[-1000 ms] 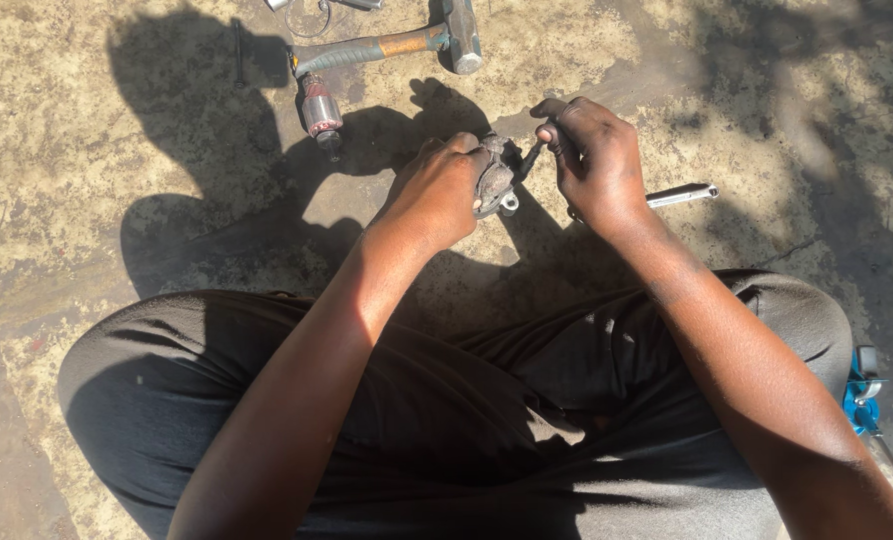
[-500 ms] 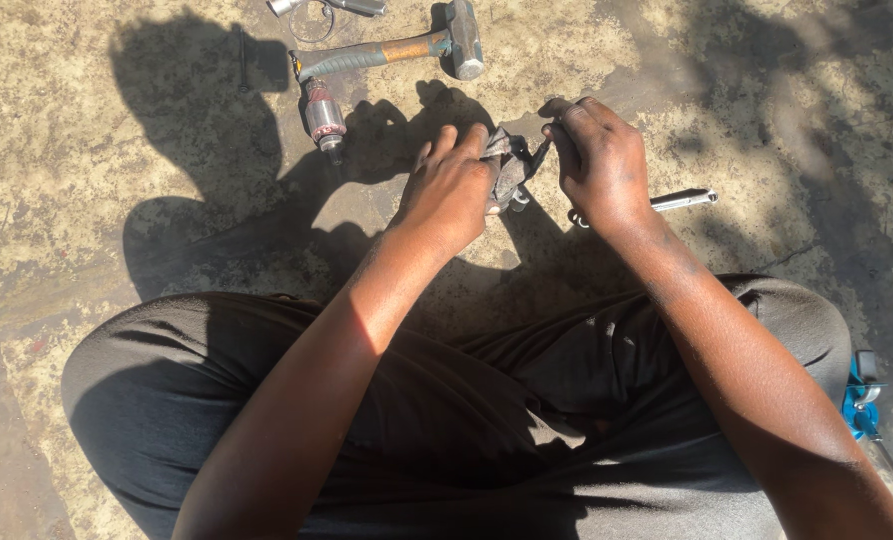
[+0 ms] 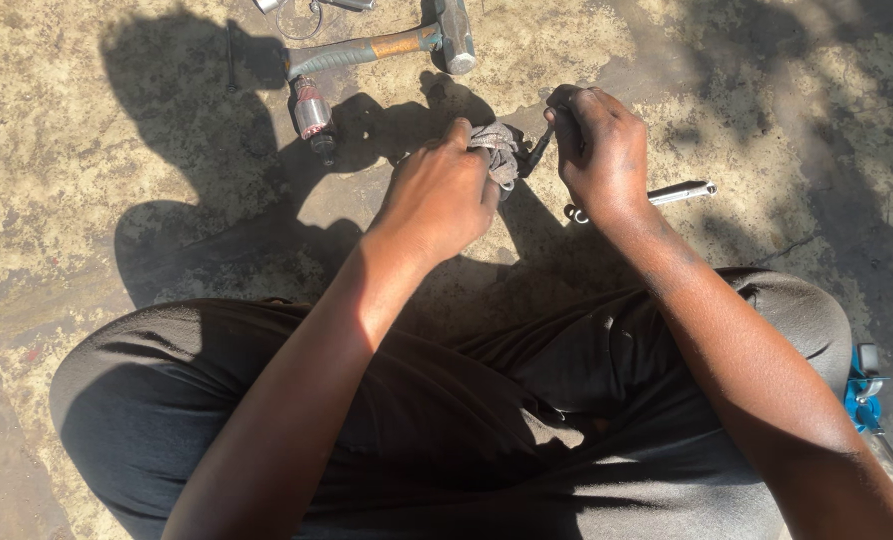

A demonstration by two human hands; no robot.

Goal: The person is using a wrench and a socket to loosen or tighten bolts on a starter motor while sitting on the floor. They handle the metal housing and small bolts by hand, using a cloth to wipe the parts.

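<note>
My legs in dark trousers (image 3: 447,420) are folded nearest me on the concrete ground (image 3: 117,180). Above them, my left hand (image 3: 442,195) has its fingers curled tight around a grey rag (image 3: 499,150), and my right hand (image 3: 602,150) pinches a thin dark metal part (image 3: 539,150) that touches the rag. A spanner (image 3: 679,192) lies just beyond my right wrist. Farther off rest a small armature (image 3: 313,115) and a hammer (image 3: 387,45).
</note>
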